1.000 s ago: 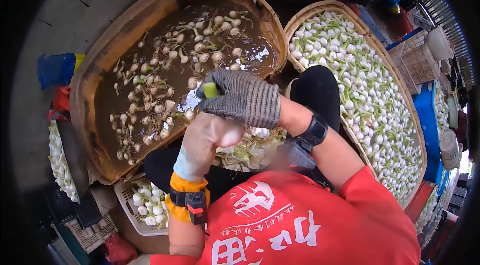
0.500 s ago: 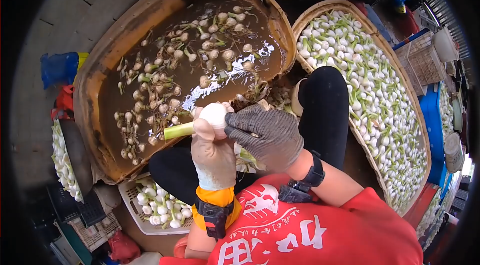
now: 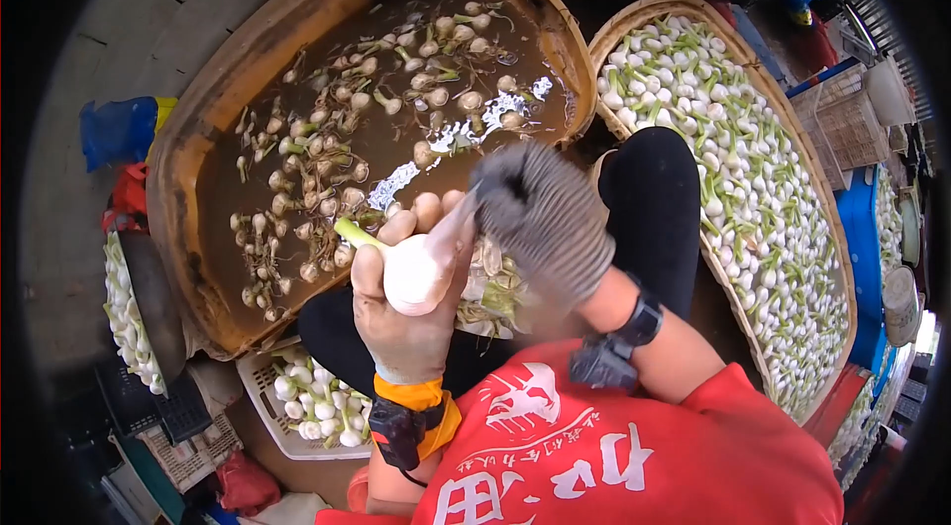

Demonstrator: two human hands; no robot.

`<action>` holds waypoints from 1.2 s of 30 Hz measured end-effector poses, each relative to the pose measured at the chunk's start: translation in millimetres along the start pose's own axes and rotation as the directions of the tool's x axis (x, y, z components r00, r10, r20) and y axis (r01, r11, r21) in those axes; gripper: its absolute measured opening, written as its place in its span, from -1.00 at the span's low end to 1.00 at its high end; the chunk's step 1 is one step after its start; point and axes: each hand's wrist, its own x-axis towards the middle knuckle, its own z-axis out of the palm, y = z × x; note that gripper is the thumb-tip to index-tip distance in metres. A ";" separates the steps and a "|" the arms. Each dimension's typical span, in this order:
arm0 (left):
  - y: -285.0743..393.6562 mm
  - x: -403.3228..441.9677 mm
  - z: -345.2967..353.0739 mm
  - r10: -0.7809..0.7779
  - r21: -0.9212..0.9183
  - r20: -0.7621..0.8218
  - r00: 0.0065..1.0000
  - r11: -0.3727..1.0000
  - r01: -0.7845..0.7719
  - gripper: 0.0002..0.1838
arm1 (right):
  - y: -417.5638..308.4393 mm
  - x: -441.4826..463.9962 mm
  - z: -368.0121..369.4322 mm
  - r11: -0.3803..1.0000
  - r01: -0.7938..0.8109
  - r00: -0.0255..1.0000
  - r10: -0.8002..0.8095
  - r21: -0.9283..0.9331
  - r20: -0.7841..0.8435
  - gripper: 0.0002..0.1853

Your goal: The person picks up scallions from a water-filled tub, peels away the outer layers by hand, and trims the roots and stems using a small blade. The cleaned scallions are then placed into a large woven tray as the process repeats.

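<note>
My left hand [image 3: 406, 327], in a pale glove with an orange cuff, holds a white bulb [image 3: 414, 277] whose short green stem points to the upper left. My right hand [image 3: 545, 218], in a grey striped glove, is closed beside the fingertips of the left hand, pinching a thin pale strip of skin at the bulb's right side. Leafy peelings [image 3: 492, 297] lie below the hands, between my knees.
A brown tub [image 3: 173, 198] of murky water with rooty bulbs lies ahead. A wide tray [image 3: 792, 124] of white bulbs is at the right. A white basket [image 3: 267, 426] with peeled bulbs sits at the lower left. My dark-clad knee [image 3: 649, 198] rises beside the tray.
The bulb has turned in my left hand, its stem now tilting upward. My right hand has moved up from the bulb, drawing out a thin strip.
</note>
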 end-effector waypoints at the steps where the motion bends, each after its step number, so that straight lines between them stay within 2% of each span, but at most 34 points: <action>1: 2.2 2.0 0.5 0.008 0.002 -0.004 1.000 1.000 -0.008 -0.54 | 5.8 12.1 -6.1 0.994 -0.076 0.995 0.080 0.083 -0.054 -0.88; 2: 4.8 4.7 1.7 0.014 -0.081 -0.032 0.999 0.997 -0.017 -0.55 | 13.8 25.3 -16.4 0.975 -0.146 0.981 0.164 0.169 -0.100 -0.90; 3: 7.6 7.4 1.9 0.021 -0.165 -0.060 0.998 0.986 -0.031 -0.55 | 31.4 37.9 -37.2 0.962 0.098 0.985 -0.130 -0.253 -0.112 -0.89; 4: 10.9 9.6 0.6 0.035 -0.163 -0.065 0.997 0.986 -0.045 -0.55 | 50.5 43.5 -58.6 0.721 0.314 0.917 -0.400 -0.617 -0.001 -0.89; 5: 15.0 11.9 -1.3 0.056 -0.149 -0.070 0.996 0.987 -0.066 -0.55 | 62.4 40.0 -71.9 0.980 0.082 0.977 -0.115 -0.179 -0.181 -0.88; 6: 19.3 14.0 -3.0 0.078 -0.135 -0.076 0.994 0.987 -0.088 -0.54 | 64.3 38.2 -74.9 0.932 -0.163 0.953 0.233 0.324 -0.192 -0.88; 7: 23.0 16.1 -3.2 0.086 -0.138 -0.033 0.996 0.986 -0.090 -0.49 | 64.7 33.0 -73.1 0.929 0.102 0.986 -0.141 -0.355 -0.085 -0.89; 8: 29.7 17.1 -9.7 0.093 -0.135 -0.038 0.995 0.986 -0.097 -0.49 | 66.1 23.8 -66.9 0.858 -0.038 0.973 0.148 -0.512 0.176 -0.86; 9: 40.4 17.9 -21.2 0.146 -0.033 -0.016 0.989 0.989 -0.146 -0.44 | 56.2 24.8 -50.7 0.601 -0.025 0.670 0.604 -0.799 0.433 -0.68; 10: 53.9 19.2 -30.7 0.193 0.064 0.013 0.981 0.979 -0.193 -0.38 | 50.1 6.2 -43.6 0.512 0.088 0.550 0.690 -0.854 0.470 -0.52; 11: 73.8 16.7 -33.4 0.279 0.129 -0.002 0.960 0.952 -0.276 -0.39 | 67.5 -10.6 -44.3 0.587 0.062 0.574 0.640 -0.807 0.511 -0.48; 12: 98.7 7.1 -39.9 0.412 0.435 -0.099 0.906 0.837 -0.333 -0.41 | 68.5 -16.6 -40.9 0.600 -0.002 0.630 0.622 -0.800 0.465 -0.50; 13: 132.6 -6.5 -56.2 0.472 0.674 -0.098 0.876 0.679 -0.291 -0.40 | 73.1 -20.5 -39.9 0.639 -0.034 0.661 0.592 -0.769 0.462 -0.52; 14: 166.9 -25.6 -68.1 0.464 0.831 -0.043 0.885 0.508 -0.226 -0.44 | 77.8 -24.5 -37.5 0.678 -0.070 0.689 0.563 -0.731 0.457 -0.54; 15: 203.5 -48.5 -83.6 0.449 0.989 0.001 0.894 0.133 -0.068 -0.48 | 80.8 -27.2 -34.3 0.682 -0.078 0.684 0.567 -0.727 0.459 -0.54; 16: 240.8 -73.5 -101.8 0.413 0.958 0.035 0.910 -0.273 0.087 -0.52 | 83.5 -28.9 -30.8 0.711 -0.064 0.685 0.542 -0.701 0.487 -0.56; 17: 282.0 -104.4 -129.8 0.488 0.924 -0.236 0.841 -0.157 0.350 -0.58 | 85.7 -29.6 -26.4 0.738 -0.051 0.686 0.515 -0.673 0.513 -0.58; 18: 313.1 -125.9 -150.9 0.528 0.812 -0.484 0.698 -0.025 0.583 -0.65 | 87.5 -31.1 -21.9 0.740 -0.059 0.683 0.519 -0.670 0.513 -0.58; 19: 329.3 -131.7 -155.7 0.526 0.807 -0.490 0.695 -0.030 0.590 -0.65 | 89.0 -32.6 -16.8 0.750 -0.074 0.648 0.537 -0.657 0.540 -0.58; 21: 345.3 -141.6 -162.4 0.376 0.827 -0.548 0.747 0.106 0.553 -0.72 | 96.7 -33.3 -4.1 0.754 -0.043 0.589 0.550 -0.656 0.593 -0.59; 22: 282.9 -79.0 -121.1 0.406 0.924 -0.375 0.833 0.096 0.369 -0.71 | 111.2 -35.1 5.8 0.754 -0.038 0.561 0.559 -0.655 0.611 -0.59; 23: 258.2 -40.6 -102.2 0.345 0.897 -0.358 0.868 -0.129 0.422 -0.68 | 125.4 -39.0 13.0 0.781 0.052 0.572 0.488 -0.623 0.660 -0.60; 24: 232.1 -5.6 -103.0 0.313 0.898 -0.425 0.849 0.028 0.439 -0.63 | 136.0 -40.7 18.0 0.799 0.139 0.577 0.415 -0.585 0.704 -0.60; 25: 208.1 28.4 -101.5 0.201 0.832 -0.553 0.809 0.179 0.524 -0.61 | 115.2 -23.3 23.0 0.769 0.066 0.556 0.501 -0.636 0.663 -0.61; 26: 192.2 58.9 -122.8 0.030 0.782 -0.611 0.791 0.173 0.598 -0.51 | 118.3 -21.1 23.7 0.765 0.062 0.554 0.507 -0.640 0.660 -0.61; 28: 155.4 121.9 -138.9 -0.219 0.612 -0.779 0.588 -0.060 0.789 -0.44 | 124.0 -19.3 22.5 0.787 0.138 0.571 0.433 -0.601 0.698 -0.62; 30: 139.0 175.9 -209.4 -0.220 0.479 -0.878 0.426 -0.369 0.796 -0.37 | 123.8 -13.3 14.9 0.811 0.097 0.590 0.420 -0.578 0.689 -0.64; 31: 139.8 185.8 -304.0 -0.234 0.487 -0.873 0.428 -0.375 0.789 -0.37 | 115.9 -6.5 10.0 0.791 0.024 0.599 0.478 -0.611 0.642 -0.64; 32: 156.2 210.9 -402.7 -0.113 0.485 -0.814 0.569 -0.671 0.561 -0.26 | 112.6 -3.0 5.4 0.765 -0.049 0.604 0.534 -0.642 0.591 -0.64; 33: 137.5 219.5 -350.9 -0.046 0.389 -0.915 0.402 -0.374 0.842 -0.27 | 124.7 -10.4 -1.0 0.781 -0.040 0.609 0.514 -0.623 0.604 -0.63; 34: 119.9 223.4 -290.3 -0.052 0.199 -0.979 0.198 -0.024 0.980 -0.28 | 129.8 -15.5 -7.9 0.771 -0.046 0.610 0.525 -0.635 0.593 -0.63; 35: 111.8 232.1 -303.0 -0.065 0.203 -0.978 0.200 -0.031 0.979 -0.28 | 132.2 -16.7 -13.3 0.772 -0.049 0.629 0.516 -0.634 0.581 -0.61; 36: 106.2 202.8 -312.3 -0.103 0.271 -0.959 0.263 -0.070 0.960 -0.30 | 132.7 -14.7 -17.1 0.774 -0.052 0.647 0.507 -0.631 0.570 -0.60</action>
